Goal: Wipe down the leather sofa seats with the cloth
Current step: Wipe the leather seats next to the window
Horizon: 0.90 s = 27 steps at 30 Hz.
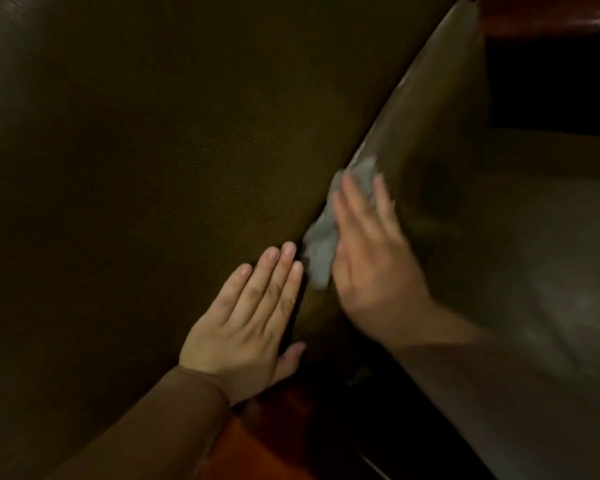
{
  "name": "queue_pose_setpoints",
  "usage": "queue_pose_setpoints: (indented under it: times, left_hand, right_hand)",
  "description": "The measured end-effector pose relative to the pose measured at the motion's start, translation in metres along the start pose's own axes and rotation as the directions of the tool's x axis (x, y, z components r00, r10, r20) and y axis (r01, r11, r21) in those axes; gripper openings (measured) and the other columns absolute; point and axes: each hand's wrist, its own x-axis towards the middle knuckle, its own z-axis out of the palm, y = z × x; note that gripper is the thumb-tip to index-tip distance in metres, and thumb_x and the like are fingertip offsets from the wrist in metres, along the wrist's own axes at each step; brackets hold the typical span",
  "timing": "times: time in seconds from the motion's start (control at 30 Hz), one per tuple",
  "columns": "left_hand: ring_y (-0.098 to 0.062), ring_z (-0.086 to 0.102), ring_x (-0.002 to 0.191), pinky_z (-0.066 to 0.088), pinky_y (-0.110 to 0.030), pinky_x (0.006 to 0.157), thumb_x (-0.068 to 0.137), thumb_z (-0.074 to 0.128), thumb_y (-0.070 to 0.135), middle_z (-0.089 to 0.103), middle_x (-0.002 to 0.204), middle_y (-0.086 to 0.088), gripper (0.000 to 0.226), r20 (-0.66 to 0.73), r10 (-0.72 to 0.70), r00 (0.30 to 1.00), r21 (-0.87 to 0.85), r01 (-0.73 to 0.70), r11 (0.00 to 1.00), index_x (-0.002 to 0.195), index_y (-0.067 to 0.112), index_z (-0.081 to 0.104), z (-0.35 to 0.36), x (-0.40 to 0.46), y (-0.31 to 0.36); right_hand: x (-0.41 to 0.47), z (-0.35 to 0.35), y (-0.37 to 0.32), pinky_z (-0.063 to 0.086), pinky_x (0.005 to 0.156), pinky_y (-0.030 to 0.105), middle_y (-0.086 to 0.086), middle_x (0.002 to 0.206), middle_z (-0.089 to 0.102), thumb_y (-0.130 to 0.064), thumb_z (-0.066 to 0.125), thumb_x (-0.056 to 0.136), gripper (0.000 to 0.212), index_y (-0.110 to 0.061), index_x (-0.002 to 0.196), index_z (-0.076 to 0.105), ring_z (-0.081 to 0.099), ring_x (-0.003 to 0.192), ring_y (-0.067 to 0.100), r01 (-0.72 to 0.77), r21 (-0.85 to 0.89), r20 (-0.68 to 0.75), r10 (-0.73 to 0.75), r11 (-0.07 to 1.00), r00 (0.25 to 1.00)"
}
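A dark olive-brown leather seat cushion (146, 161) fills the left and middle of the view. A second leather cushion (440, 109) lies to its right, with a seam running diagonally between them. A crumpled pale grey cloth (321, 244) sits along that seam. My right hand (371, 258), blurred by motion, presses on the cloth with its fingers spread and straight. My left hand (250, 320) lies flat on the left cushion beside the seam, fingers straight and together, fingertips just short of the cloth.
Reddish polished wood of the sofa frame (278, 434) shows at the bottom between my arms, and more of this wood (551, 15) at the top right. A dark gap (551, 84) lies beyond the right cushion. The scene is dim.
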Motion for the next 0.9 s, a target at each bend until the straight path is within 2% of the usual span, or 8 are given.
queue_pose_setpoints:
  times: [0.07,0.13,0.33,0.47,0.57,0.63,0.77,0.9]
  left_hand:
    - [-0.040,0.019,0.159,0.005,-0.049,0.132,0.098,0.041,0.059,0.022,0.170,-0.027,0.093,0.005,-0.011,1.000,0.002,0.011,1.000,0.162,-0.006,0.027,0.000,0.000,0.001]
    - [-0.038,0.019,0.159,0.005,-0.048,0.131,0.097,0.041,0.061,0.021,0.170,-0.027,0.094,0.020,-0.015,1.000,0.012,0.015,1.000,0.162,-0.006,0.027,-0.001,0.000,0.002]
    - [-0.036,0.019,0.159,0.005,-0.048,0.130,0.097,0.041,0.064,0.023,0.171,-0.023,0.094,0.079,0.007,0.997,0.018,-0.009,1.000,0.162,-0.002,0.030,0.000,0.002,0.006]
    - [-0.037,0.033,0.154,0.013,-0.047,0.126,0.095,0.048,0.060,0.042,0.160,-0.021,0.088,0.037,0.020,0.999,-0.048,-0.018,0.999,0.156,-0.002,0.041,0.000,0.003,0.011]
    - [-0.035,0.035,0.152,0.016,-0.047,0.125,0.096,0.044,0.059,0.049,0.157,-0.021,0.085,0.058,0.006,0.998,-0.049,-0.004,0.999,0.155,-0.003,0.043,-0.003,0.004,0.012]
    - [-0.034,0.035,0.154,0.014,-0.046,0.127,0.099,0.039,0.061,0.039,0.163,-0.022,0.087,0.068,0.000,0.998,-0.014,0.001,1.000,0.157,-0.003,0.040,-0.002,0.004,0.012]
    - [-0.032,0.031,0.156,0.012,-0.045,0.128,0.099,0.039,0.062,0.034,0.166,-0.022,0.089,0.048,0.001,0.999,-0.014,0.000,1.000,0.159,-0.002,0.037,0.000,0.004,0.011]
    - [-0.034,0.035,0.151,0.014,-0.045,0.127,0.096,0.046,0.060,0.046,0.157,-0.022,0.086,0.015,0.001,1.000,-0.066,0.000,0.998,0.155,-0.003,0.041,0.002,0.004,0.013]
  right_hand:
    - [-0.051,0.013,-0.021,0.027,0.122,0.063,0.019,0.169,0.022,-0.024,0.040,0.097,0.066,0.002,0.157,0.030,0.001,0.159,0.042,0.197,-0.084,0.059,-0.192,0.977,0.980]
    - [-0.065,0.015,-0.017,0.027,0.124,0.059,0.016,0.170,0.021,-0.025,0.046,0.098,0.068,-0.001,0.159,0.031,0.007,0.159,0.041,0.251,-0.106,0.148,-0.234,0.962,0.961]
    - [0.055,-0.008,0.016,0.017,0.128,0.056,0.007,0.174,0.012,-0.047,0.031,0.103,0.072,-0.010,0.165,0.019,0.003,0.160,0.032,-0.207,0.060,-0.034,0.209,0.976,0.977]
    - [-0.018,0.003,-0.012,0.022,0.126,0.058,0.005,0.173,0.016,-0.041,0.046,0.102,0.071,-0.010,0.163,0.028,0.001,0.161,0.032,-0.059,0.041,0.062,0.056,0.997,0.997]
    - [-0.004,-0.009,0.006,0.015,0.128,0.057,0.009,0.174,0.012,-0.043,0.032,0.104,0.069,-0.009,0.163,0.025,0.001,0.160,0.036,0.055,-0.083,0.137,-0.044,0.995,0.990]
    - [0.045,-0.017,0.021,0.009,0.129,0.055,0.016,0.174,0.001,-0.043,0.019,0.105,0.069,-0.005,0.163,0.017,-0.003,0.159,0.040,-0.031,-0.240,0.114,0.060,0.970,0.992]
    - [0.065,-0.011,0.008,0.010,0.129,0.054,0.012,0.173,0.007,-0.036,0.036,0.103,0.063,-0.006,0.159,0.030,0.001,0.159,0.040,-0.236,-0.128,-0.007,0.237,0.963,0.972]
    - [-0.018,0.000,-0.020,0.016,0.127,0.058,0.012,0.173,0.014,-0.036,0.035,0.102,0.063,-0.007,0.158,0.037,0.003,0.160,0.038,0.014,-0.005,0.086,-0.013,1.000,0.996]
